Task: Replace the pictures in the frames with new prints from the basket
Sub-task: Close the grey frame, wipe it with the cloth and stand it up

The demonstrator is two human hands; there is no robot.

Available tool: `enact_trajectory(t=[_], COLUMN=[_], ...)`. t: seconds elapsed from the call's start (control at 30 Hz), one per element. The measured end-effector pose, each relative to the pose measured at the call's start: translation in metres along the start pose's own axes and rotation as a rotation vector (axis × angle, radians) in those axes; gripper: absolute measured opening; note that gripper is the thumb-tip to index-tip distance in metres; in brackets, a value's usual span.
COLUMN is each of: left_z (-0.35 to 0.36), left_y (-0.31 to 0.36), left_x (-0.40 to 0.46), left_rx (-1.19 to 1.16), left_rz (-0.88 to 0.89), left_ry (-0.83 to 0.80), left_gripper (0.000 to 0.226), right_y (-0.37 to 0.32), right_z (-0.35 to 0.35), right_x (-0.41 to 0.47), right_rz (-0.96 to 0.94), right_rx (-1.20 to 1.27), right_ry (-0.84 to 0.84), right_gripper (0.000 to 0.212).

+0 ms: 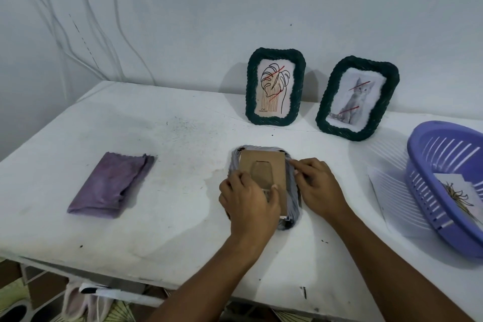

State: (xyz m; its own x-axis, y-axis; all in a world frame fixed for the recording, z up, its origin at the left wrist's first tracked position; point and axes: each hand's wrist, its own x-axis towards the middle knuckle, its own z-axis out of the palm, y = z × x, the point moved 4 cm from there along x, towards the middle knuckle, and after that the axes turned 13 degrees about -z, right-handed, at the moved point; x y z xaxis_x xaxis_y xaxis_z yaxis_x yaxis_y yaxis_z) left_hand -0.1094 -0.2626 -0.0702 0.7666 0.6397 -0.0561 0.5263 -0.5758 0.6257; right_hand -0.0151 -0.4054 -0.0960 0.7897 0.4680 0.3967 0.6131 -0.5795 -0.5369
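Note:
A grey woven picture frame lies face down in the middle of the white table, its brown cardboard backing facing up. My left hand presses flat on the backing's lower left part. My right hand touches the frame's right edge, fingertips at the backing's side. Two dark green woven frames lean on the wall behind: one with a leaf drawing, one with a cat photo, both pictures marked with red strokes. A purple slotted basket at the right holds a print.
A folded purple cloth lies on the table's left part. A white sheet lies under the basket's left side. White cables hang down the wall at the back left. The table's front edge runs along the bottom.

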Motion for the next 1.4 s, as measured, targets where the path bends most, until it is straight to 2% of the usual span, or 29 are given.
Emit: enact_trajectory(t=[0.67,0.87,1.0,1.4], left_z=[0.013,0.013,0.012,0.014], left_y=[-0.005,-0.006,-0.008,-0.006], left_x=[-0.001,-0.001,-0.002,0.0], left_rx=[0.015,0.029,0.033,0.037], left_rz=[0.024,0.034,0.039,0.037], left_ry=[0.077,0.097,0.119,0.098], left_gripper=[0.057,0.066,0.059,0.06], right_y=[0.001,0.001,0.0,-0.001], right_z=[0.0,0.001,0.001,0.001], right_x=[0.0,0.0,0.0,-0.001], right_rz=[0.014,0.01,0.006,0.008], right_rx=[0.014,0.015,0.011,0.002], right_ry=[0.003,0.007,0.009,-0.004], right_gripper=[0.032,0.032,0.033,0.038])
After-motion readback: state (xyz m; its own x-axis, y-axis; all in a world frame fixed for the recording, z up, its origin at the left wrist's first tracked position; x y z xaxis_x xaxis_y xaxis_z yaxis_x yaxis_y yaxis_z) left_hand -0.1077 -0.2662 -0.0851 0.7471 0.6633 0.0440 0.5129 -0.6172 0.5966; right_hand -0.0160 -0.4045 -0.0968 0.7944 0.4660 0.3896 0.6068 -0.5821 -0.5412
